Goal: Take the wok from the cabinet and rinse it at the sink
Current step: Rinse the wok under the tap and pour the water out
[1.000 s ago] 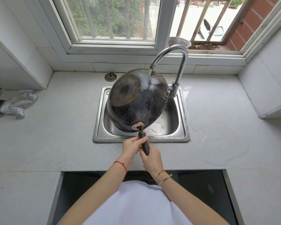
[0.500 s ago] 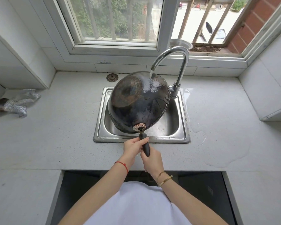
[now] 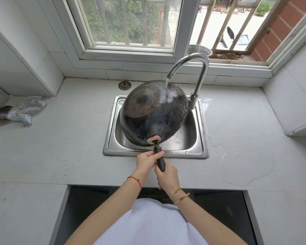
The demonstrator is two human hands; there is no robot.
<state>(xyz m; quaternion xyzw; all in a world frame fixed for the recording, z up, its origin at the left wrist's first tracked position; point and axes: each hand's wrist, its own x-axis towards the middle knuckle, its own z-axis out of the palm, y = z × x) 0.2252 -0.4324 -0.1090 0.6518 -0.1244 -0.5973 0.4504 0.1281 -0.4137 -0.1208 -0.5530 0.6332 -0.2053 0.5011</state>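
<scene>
A dark, worn wok (image 3: 154,112) is held upside down and tilted over the steel sink (image 3: 198,144), its blackened underside facing me. Water runs from the curved chrome faucet (image 3: 198,68) onto the wok's far upper side, which glistens wet. Both hands grip the black handle (image 3: 159,159) at the sink's front edge: my left hand (image 3: 146,160) higher up near the rivet plate, my right hand (image 3: 167,177) lower on the handle's end. The wok's inside is hidden.
A sink strainer (image 3: 124,85) lies on the white counter behind the sink. A crumpled silvery cloth (image 3: 19,112) sits at the far left. Water pools on the counter right of the sink. An open dark cabinet space (image 3: 88,209) lies below me.
The wok has tipped slightly further, so the water now lands on its far rim side. Both hands keep the same grip on the handle.
</scene>
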